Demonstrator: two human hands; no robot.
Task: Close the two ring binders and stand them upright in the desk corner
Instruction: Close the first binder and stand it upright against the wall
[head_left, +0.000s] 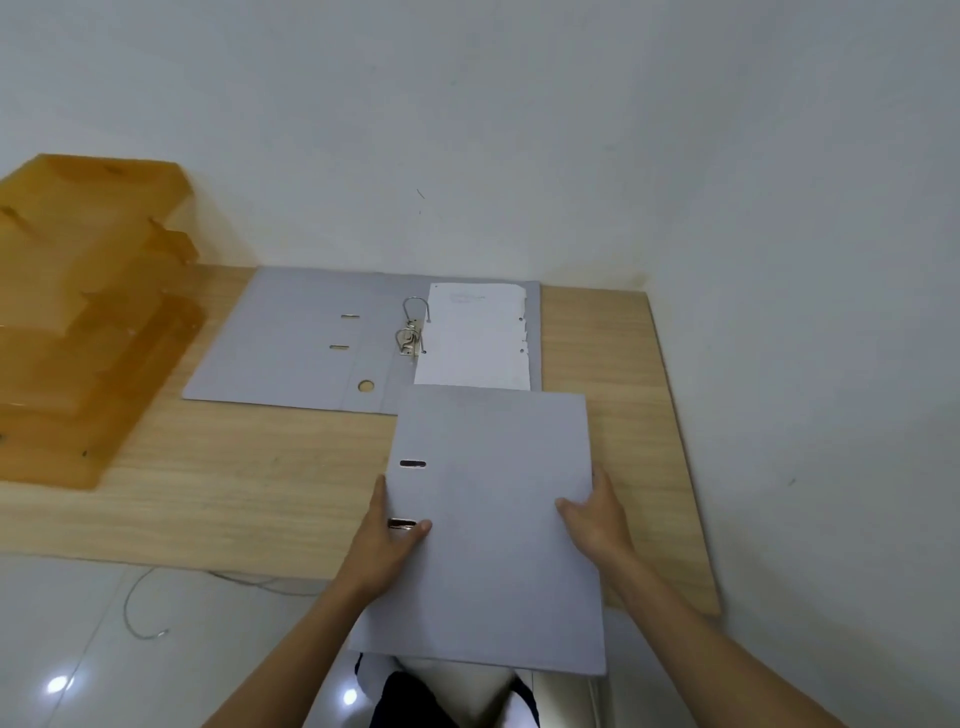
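Note:
A closed grey ring binder (493, 519) is held over the desk's front edge, its cover facing up and tilted toward me. My left hand (384, 540) grips its left side beside the two slots, thumb on the cover. My right hand (592, 514) grips its right edge. A second grey binder (291, 343) lies open flat at the back of the wooden desk (234, 478), its metal rings (413, 327) up and a white sheet (475, 338) on its right half. The held binder covers that binder's near right corner.
Stacked orange translucent paper trays (88, 312) fill the desk's left side. White walls meet at the desk's back right corner (644, 286), with a bare strip of desk beside it. A thin cable (140, 603) lies on the glossy floor below.

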